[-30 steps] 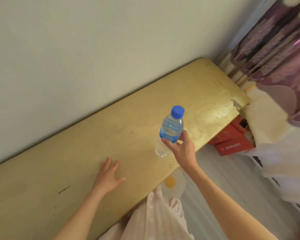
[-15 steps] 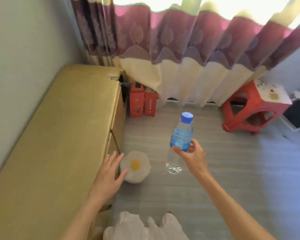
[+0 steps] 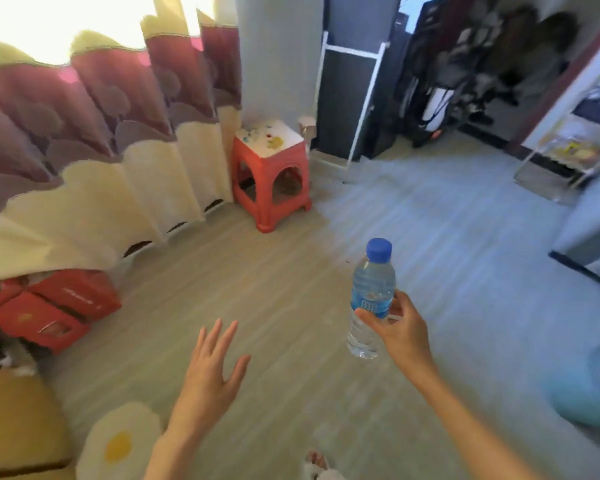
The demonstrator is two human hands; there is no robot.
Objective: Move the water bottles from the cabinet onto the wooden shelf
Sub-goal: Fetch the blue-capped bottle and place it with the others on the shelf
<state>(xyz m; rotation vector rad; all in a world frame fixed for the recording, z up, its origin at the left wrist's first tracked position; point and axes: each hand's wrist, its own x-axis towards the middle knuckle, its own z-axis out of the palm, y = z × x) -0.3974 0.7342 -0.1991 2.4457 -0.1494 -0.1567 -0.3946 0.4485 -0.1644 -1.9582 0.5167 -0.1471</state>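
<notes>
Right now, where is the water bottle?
In the head view the water bottle is held upright in the right hand, right of centre above the bare floor, nearer than the red stool.

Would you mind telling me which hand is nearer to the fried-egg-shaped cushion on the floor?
Left. The left hand hovers open just above-right of the white-and-yellow fried-egg-shaped cushion; the right hand is farther right, holding the clear blue-capped water bottle.

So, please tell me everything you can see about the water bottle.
The water bottle is clear plastic with a blue screw cap and a blue label around its middle. It looks full or nearly so. It is upright, slightly tilted, in the air above the floor. Only the right hand touches it, gripping at the label.
</notes>
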